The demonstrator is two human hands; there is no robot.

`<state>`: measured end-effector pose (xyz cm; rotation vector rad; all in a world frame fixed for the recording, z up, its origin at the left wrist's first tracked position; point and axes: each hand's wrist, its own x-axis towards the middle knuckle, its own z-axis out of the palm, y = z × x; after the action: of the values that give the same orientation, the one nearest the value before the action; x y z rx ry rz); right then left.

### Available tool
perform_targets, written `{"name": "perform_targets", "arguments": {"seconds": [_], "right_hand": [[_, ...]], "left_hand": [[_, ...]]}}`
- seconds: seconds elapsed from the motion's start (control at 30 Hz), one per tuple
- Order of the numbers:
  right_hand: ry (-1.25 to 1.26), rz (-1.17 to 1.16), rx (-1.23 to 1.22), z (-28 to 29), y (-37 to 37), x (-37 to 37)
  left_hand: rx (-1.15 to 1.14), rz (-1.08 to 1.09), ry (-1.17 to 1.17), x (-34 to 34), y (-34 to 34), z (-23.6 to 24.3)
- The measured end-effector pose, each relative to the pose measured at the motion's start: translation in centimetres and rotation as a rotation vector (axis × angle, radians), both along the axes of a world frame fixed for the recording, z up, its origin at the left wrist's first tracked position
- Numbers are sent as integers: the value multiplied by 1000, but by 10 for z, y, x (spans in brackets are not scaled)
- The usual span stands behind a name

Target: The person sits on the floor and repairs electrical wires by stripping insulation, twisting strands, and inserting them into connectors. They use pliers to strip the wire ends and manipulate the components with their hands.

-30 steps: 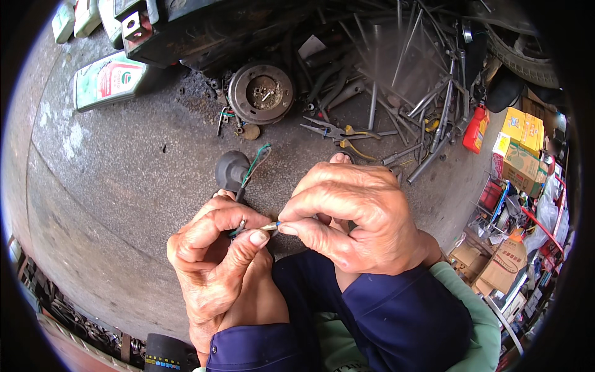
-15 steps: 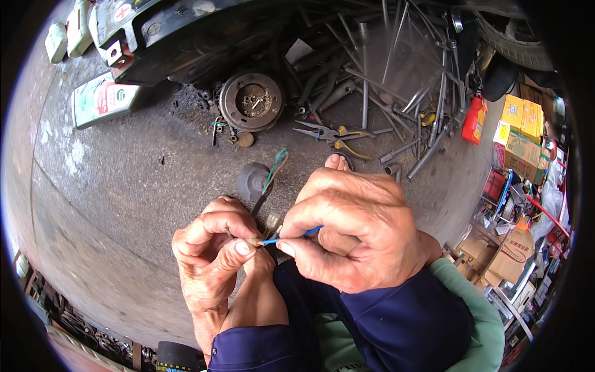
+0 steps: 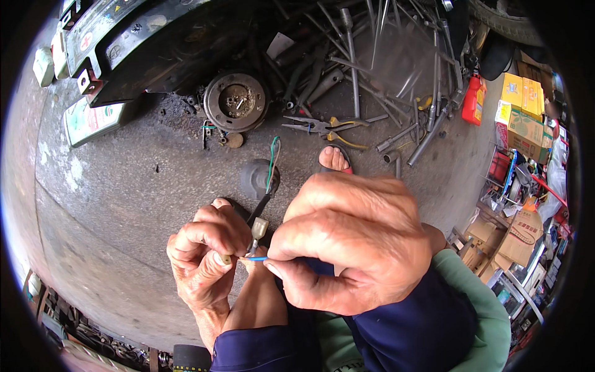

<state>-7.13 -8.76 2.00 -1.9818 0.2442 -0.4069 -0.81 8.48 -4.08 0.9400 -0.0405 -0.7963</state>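
My left hand (image 3: 199, 263) pinches a small brownish connector piece (image 3: 227, 258) between thumb and forefinger. Just right of it, a thin blue wire (image 3: 258, 258) is gripped in the closed thumb and forefinger of my right hand (image 3: 353, 242). The wire's left end lies close to the connector piece, apparently apart from it. A whitish plug (image 3: 260, 228) shows between the hands. Beside my left fingers runs a black cable (image 3: 259, 208), with green and grey wires (image 3: 271, 162) coming out of its far end. The curled fingers hide the rest of the blue wire.
A grey round base (image 3: 259, 180) stands on the floor beyond the hands. Farther off lie pliers (image 3: 322, 126), a round metal dish (image 3: 235, 102) of small parts and a heap of metal tools (image 3: 353, 68). A red bottle (image 3: 473, 102) and cardboard boxes (image 3: 527, 139) stand right.
My hands have drawn slightly apart, and the blue wire has come away from the connector piece in my left fingers. More of the whitish plug shows. The whole view has shifted a little.
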Motion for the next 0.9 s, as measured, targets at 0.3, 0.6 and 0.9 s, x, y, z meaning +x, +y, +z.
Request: {"name": "perform_targets", "arguments": {"seconds": [0.3, 0.6, 0.9], "right_hand": [[-20, -3, 0, -4, 7, 3], [-19, 65, -101, -5, 5, 2], [33, 83, -160, -8, 5, 1]], "left_hand": [[24, -2, 36, -1, 3, 1], [60, -16, -8, 1, 3, 4], [141, -34, -122, 5, 6, 7]]}}
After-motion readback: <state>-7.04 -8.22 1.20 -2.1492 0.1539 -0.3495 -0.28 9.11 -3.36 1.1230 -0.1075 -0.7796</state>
